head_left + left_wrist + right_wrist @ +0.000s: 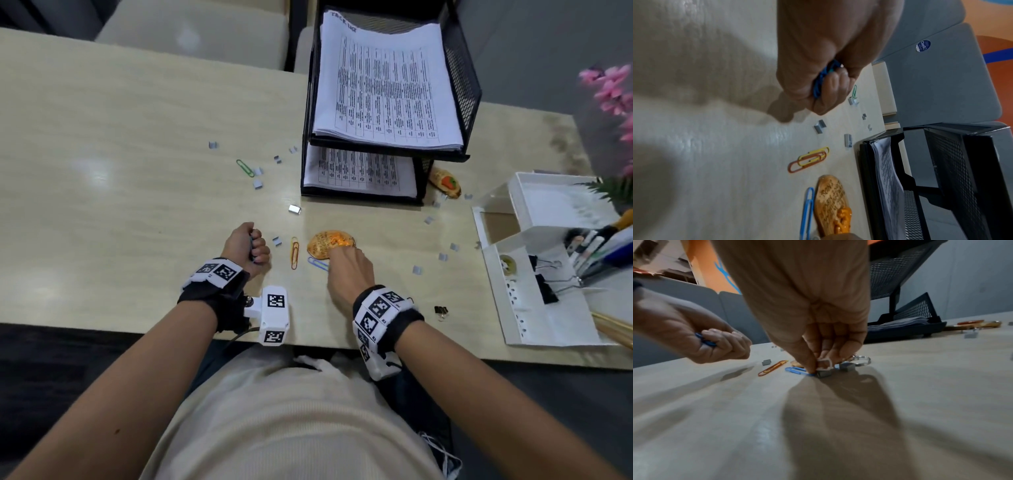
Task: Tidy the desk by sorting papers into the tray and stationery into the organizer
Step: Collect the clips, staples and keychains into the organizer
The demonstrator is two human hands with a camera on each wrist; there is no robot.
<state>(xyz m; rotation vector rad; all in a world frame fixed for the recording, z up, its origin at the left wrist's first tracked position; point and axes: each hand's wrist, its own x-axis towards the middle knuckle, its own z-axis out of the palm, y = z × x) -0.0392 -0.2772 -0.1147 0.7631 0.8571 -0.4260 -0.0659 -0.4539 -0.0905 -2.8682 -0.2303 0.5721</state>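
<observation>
Right hand [347, 270] is down on the bench [120, 171], fingertips [810, 368] pinched at the blue paper clip [795, 370] beside a staple block [824, 374]; whether it has a firm hold I cannot tell. Left hand [246, 248], at nine o'clock from it, is fisted round blue clips [821, 81]. Paper tray [460, 85] sits at twelve o'clock and already holds sheets; white organizer [513, 308] at three. Orange keychain [327, 245] looks rigid and easy to take by its edges. Yellow and orange clips [809, 160] look light, thin and springy: best tipped up by one loop. Staple blocks are small and likely to crumble.
</observation>
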